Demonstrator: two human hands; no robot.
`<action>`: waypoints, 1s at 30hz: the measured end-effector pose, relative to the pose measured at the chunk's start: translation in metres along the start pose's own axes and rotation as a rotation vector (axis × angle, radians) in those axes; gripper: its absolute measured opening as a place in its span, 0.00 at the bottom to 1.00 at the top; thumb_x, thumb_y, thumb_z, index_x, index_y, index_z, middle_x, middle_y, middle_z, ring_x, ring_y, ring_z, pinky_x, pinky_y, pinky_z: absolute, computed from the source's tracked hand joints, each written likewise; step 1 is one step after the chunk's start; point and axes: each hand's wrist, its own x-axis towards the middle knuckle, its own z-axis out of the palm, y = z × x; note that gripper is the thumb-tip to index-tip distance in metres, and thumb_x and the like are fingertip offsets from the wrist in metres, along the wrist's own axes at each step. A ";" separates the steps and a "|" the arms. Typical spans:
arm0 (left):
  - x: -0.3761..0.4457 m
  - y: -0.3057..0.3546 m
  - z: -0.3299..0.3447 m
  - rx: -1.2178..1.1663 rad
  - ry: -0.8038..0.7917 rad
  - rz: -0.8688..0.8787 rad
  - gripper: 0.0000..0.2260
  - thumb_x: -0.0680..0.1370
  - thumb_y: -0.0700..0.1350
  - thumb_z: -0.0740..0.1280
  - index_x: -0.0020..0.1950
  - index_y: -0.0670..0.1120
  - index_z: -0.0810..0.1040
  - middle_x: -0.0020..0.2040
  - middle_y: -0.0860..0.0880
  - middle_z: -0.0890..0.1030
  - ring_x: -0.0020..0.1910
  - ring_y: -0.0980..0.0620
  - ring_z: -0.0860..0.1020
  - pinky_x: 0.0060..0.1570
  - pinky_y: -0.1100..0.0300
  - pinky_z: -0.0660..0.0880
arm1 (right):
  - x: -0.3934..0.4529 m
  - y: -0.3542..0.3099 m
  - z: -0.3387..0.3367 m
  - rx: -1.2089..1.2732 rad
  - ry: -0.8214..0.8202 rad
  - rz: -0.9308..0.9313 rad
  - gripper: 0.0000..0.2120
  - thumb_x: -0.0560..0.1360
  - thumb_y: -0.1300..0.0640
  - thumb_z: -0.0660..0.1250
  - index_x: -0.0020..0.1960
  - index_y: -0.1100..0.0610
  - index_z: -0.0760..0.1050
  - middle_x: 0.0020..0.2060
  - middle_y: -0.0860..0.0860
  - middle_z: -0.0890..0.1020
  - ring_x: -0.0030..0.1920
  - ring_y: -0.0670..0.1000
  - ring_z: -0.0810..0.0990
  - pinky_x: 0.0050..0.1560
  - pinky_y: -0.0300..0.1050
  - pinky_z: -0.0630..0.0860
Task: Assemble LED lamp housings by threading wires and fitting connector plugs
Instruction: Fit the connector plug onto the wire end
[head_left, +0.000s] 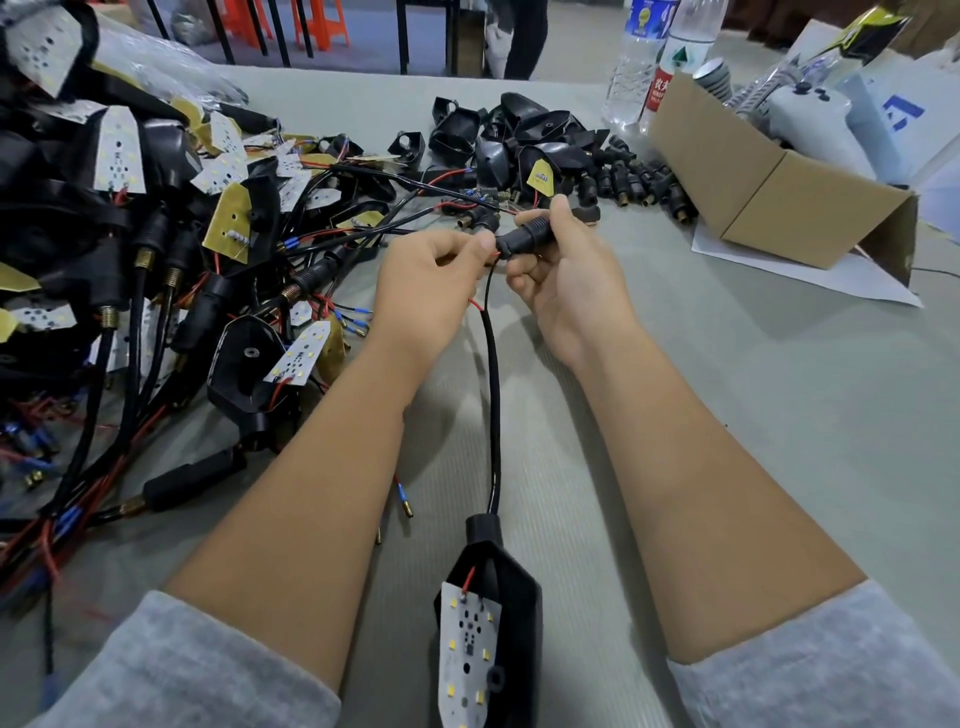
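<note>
Fingers (558, 221) of the right hand (566, 280) curl round a black plug (524, 235), while the left hand (426, 280) pinches what looks like a red wire (493, 255) at the plug's near end, though the tips hide the contact. From there a black cable (493, 395) runs down the counter (779, 415) to a housing (498, 613) with its LED board (467, 649) between the forearms. A tangled heap of wired housings (130, 249) crowds the left, loose shells (509, 137) and plugs (639, 184) lie beyond the hands, and right of them stands an open carton (753, 197) holding white things, with bottles (660, 57) behind it.
</note>
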 end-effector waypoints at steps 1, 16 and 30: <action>0.000 0.001 0.000 -0.054 0.010 -0.034 0.11 0.81 0.46 0.65 0.40 0.50 0.81 0.30 0.55 0.77 0.27 0.59 0.71 0.32 0.66 0.71 | 0.001 0.000 0.000 0.014 0.013 -0.004 0.16 0.84 0.51 0.55 0.46 0.59 0.74 0.27 0.50 0.79 0.24 0.45 0.74 0.28 0.36 0.72; -0.005 0.005 0.003 -0.190 -0.041 -0.143 0.08 0.81 0.42 0.64 0.45 0.45 0.80 0.35 0.46 0.81 0.27 0.55 0.79 0.32 0.62 0.79 | -0.003 0.003 0.002 -0.068 -0.020 -0.013 0.06 0.76 0.68 0.67 0.47 0.59 0.73 0.36 0.54 0.78 0.29 0.44 0.75 0.32 0.34 0.74; -0.007 0.003 0.004 -0.105 -0.075 0.016 0.07 0.79 0.41 0.69 0.42 0.49 0.80 0.28 0.55 0.77 0.25 0.61 0.72 0.29 0.67 0.71 | -0.005 0.000 -0.001 0.039 0.092 -0.022 0.09 0.75 0.64 0.71 0.41 0.57 0.71 0.28 0.49 0.76 0.26 0.43 0.73 0.28 0.34 0.71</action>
